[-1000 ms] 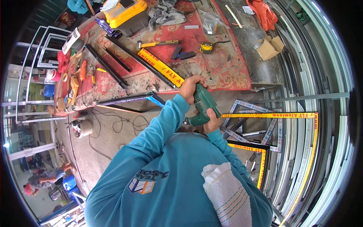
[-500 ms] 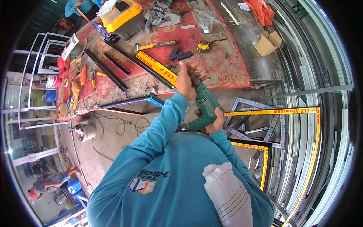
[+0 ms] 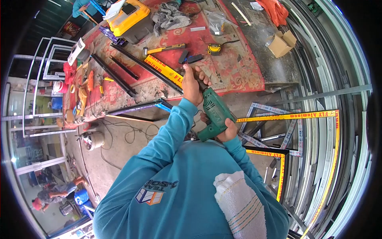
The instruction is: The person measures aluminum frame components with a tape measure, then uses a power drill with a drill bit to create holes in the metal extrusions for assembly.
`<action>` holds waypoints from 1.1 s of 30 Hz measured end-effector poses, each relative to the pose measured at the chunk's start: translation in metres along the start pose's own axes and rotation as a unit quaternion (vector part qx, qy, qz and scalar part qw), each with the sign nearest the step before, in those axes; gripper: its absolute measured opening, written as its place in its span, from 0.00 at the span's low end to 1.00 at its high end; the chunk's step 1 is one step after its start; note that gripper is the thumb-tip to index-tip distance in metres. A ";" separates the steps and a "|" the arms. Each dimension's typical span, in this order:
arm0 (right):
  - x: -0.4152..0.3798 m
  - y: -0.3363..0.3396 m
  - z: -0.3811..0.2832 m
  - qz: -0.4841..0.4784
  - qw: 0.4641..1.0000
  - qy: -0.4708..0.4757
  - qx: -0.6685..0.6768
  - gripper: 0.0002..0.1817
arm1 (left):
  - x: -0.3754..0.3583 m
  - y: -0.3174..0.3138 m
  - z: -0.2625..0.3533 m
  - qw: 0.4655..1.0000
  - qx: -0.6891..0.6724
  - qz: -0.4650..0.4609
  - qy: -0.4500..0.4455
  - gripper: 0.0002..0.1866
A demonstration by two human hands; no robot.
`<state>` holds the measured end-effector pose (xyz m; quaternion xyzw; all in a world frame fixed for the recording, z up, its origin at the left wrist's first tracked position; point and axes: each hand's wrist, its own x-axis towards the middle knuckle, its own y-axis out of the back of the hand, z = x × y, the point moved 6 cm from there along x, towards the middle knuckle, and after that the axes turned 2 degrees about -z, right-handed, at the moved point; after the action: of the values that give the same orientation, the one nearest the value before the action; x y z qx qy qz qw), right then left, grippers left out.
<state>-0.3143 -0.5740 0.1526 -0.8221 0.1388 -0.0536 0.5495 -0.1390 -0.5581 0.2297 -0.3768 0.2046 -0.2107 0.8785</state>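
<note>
A green corded power drill (image 3: 217, 113) is held in front of my belly, its nose aimed up toward the workbench. My left hand (image 3: 193, 87) has its fingers curled around the chuck end, with the thumb pointing up; the chuck is mostly covered, and any bit is hidden. My right hand (image 3: 228, 131) is wrapped around the rear of the drill by the handle. Just beyond my left hand, a yellow-taped aluminum profile (image 3: 165, 71) lies on the red patterned cloth (image 3: 238, 67). Two small black pieces (image 3: 190, 58) and a yellow tape measure (image 3: 214, 48) rest farther back.
On the bench lie a hammer (image 3: 166, 49), black profiles (image 3: 113, 75), a toolbox (image 3: 129, 20) and a grey rag (image 3: 171, 18). Taped frames (image 3: 294, 116) stand at right beside stacked metal profiles (image 3: 338, 79). A bucket (image 3: 93, 140) and cables are on the floor. Other people appear at left.
The drill has tilted slightly, its nose shifting left and its handle end lower. My left fingers have moved a little left and curl closer around the chuck. My right hand keeps its hold.
</note>
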 end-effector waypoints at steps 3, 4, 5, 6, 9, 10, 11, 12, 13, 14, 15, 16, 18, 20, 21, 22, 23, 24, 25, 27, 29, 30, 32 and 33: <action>-0.002 -0.018 -0.008 -0.058 0.998 -0.007 -0.007 0.45 | -0.001 -0.003 0.004 1.000 -0.012 -0.019 0.014 0.25; -0.002 -0.017 -0.009 -0.059 0.998 -0.006 -0.006 0.45 | -0.003 -0.005 0.005 0.999 -0.015 -0.023 0.018 0.25; -0.003 -0.016 -0.010 -0.068 0.997 -0.025 -0.034 0.47 | -0.004 -0.007 0.006 0.999 -0.018 -0.026 0.023 0.24; -0.004 -0.017 -0.009 -0.077 0.994 -0.045 -0.062 0.49 | -0.005 -0.008 0.007 0.999 -0.017 -0.027 0.024 0.24; -0.004 -0.020 -0.014 -0.059 0.995 -0.012 -0.075 0.49 | -0.008 -0.015 0.013 0.999 -0.017 -0.032 0.010 0.27; -0.004 -0.024 -0.013 -0.059 0.995 -0.010 -0.074 0.49 | -0.010 -0.018 0.015 0.999 -0.018 -0.031 0.002 0.27; -0.003 -0.028 -0.013 -0.054 0.998 0.009 -0.044 0.47 | -0.011 -0.021 0.017 0.999 -0.019 -0.030 -0.005 0.27; -0.003 -0.031 -0.016 -0.049 0.998 0.027 -0.015 0.45 | -0.012 -0.022 0.018 0.999 -0.018 -0.032 -0.004 0.27; -0.003 -0.034 -0.018 -0.049 0.998 0.029 -0.014 0.45 | -0.013 -0.023 0.020 0.999 -0.020 -0.029 -0.003 0.27; -0.002 -0.034 -0.019 -0.037 0.999 0.023 -0.028 0.43 | -0.014 -0.023 0.021 0.999 -0.022 -0.025 -0.002 0.28; -0.001 -0.034 -0.019 -0.025 0.999 0.016 -0.042 0.40 | -0.015 -0.026 0.023 0.999 -0.020 -0.026 -0.002 0.28; -0.001 -0.035 -0.019 -0.025 0.999 0.018 -0.041 0.40 | -0.016 -0.029 0.024 0.999 -0.014 -0.029 -0.006 0.28; -0.001 -0.035 -0.016 -0.003 0.994 0.009 -0.108 0.45 | -0.017 -0.031 0.024 0.999 -0.008 -0.032 -0.009 0.28; 0.001 -0.029 -0.014 0.001 0.993 0.023 -0.113 0.44 | -0.016 -0.031 0.025 0.999 0.005 -0.036 -0.015 0.28; 0.002 -0.029 -0.014 0.004 0.992 0.037 -0.118 0.43 | -0.016 -0.032 0.026 0.999 0.005 -0.036 -0.014 0.28; 0.002 -0.030 -0.014 0.005 0.992 0.037 -0.118 0.43 | -0.016 -0.033 0.026 0.999 0.010 -0.035 -0.013 0.28; 0.001 -0.029 -0.016 0.011 0.990 0.047 -0.129 0.42 | -0.017 -0.034 0.027 0.999 0.015 -0.034 -0.012 0.28; 0.001 -0.032 -0.019 0.017 0.988 0.057 -0.140 0.42 | -0.017 -0.035 0.026 0.999 0.015 -0.034 -0.012 0.28; 0.002 -0.035 -0.021 0.017 0.988 0.056 -0.140 0.42 | -0.017 -0.035 0.026 0.999 0.017 -0.029 -0.016 0.28; 0.003 -0.042 -0.029 0.010 0.983 0.101 -0.156 0.40 | -0.017 -0.035 0.026 0.999 0.020 -0.023 -0.019 0.28; 0.005 -0.039 -0.030 0.006 0.981 0.103 -0.163 0.40 | -0.016 -0.034 0.026 0.999 0.022 -0.021 -0.015 0.28; 0.005 -0.040 -0.032 0.002 0.980 0.106 -0.170 0.41 | -0.016 -0.034 0.026 0.999 0.021 -0.020 -0.015 0.28; 0.004 -0.042 -0.037 0.006 0.973 0.107 -0.203 0.41 | -0.015 -0.034 0.027 0.999 0.032 -0.014 -0.015 0.29; 0.004 -0.044 -0.039 0.011 0.966 0.108 -0.235 0.42 | -0.015 -0.034 0.027 0.999 0.032 -0.014 -0.014 0.29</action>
<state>-0.3129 -0.5941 0.2080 -0.9159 0.2154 -0.1017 0.3230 -0.1447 -0.5566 0.2751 -0.3540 0.1795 -0.2244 0.8900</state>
